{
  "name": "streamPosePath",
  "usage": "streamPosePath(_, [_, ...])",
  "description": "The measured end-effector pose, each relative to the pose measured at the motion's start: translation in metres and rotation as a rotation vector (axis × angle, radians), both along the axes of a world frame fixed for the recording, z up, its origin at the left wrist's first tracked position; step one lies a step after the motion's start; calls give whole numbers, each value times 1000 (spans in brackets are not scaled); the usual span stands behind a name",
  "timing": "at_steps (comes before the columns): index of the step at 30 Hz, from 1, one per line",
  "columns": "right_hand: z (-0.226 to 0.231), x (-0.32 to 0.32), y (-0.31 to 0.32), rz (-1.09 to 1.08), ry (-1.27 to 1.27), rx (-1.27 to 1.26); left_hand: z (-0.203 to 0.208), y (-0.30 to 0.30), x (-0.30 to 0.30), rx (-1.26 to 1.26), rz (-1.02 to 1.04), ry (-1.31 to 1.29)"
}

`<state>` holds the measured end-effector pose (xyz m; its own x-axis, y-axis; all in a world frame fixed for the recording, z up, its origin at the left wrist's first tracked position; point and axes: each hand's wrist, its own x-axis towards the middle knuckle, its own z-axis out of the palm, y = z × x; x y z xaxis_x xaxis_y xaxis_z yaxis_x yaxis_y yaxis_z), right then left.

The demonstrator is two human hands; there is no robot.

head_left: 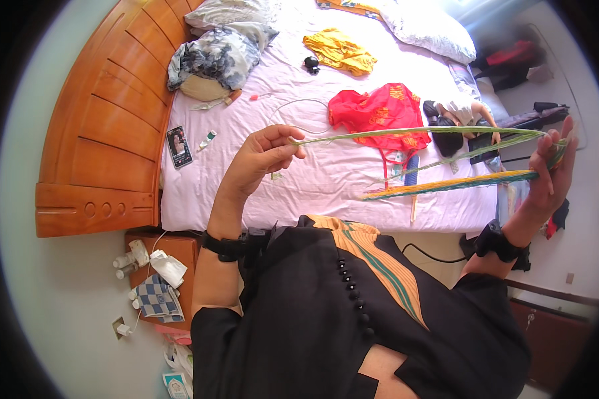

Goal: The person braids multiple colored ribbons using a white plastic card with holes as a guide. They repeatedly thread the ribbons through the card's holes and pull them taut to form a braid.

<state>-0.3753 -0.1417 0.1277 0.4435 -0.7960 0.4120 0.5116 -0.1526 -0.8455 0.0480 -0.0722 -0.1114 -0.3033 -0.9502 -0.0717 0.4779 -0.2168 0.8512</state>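
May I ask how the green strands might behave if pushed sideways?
The green strands would probably bend easily, being thin and thread-like. They look light for their length, as the bundle is slender. They might tangle, since several fine lengths lie close together.

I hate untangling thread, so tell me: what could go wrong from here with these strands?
The upper green strands, stretched between the left hand and right hand, run above looser green ones, so they might tangle. The yellow-and-teal bundle comes from the right hand, its far end apparently unheld; it may swing and snag them.
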Motion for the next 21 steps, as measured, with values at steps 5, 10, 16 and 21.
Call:
streamPosePath(5, [1, 0, 0, -10, 0, 12, -22, 4, 6, 57, 57, -48])
streamPosePath(10, [3, 2, -3, -21, 2, 17, -42, 7, 11, 94, 117, -125])
streamPosePath(16, [4, 11, -5, 1, 11, 4, -52, 11, 13, 167, 135, -167])
streamPosePath(21, [7, 19, -5, -10, 14, 1, -72, 14, 17, 225, 152, -123])
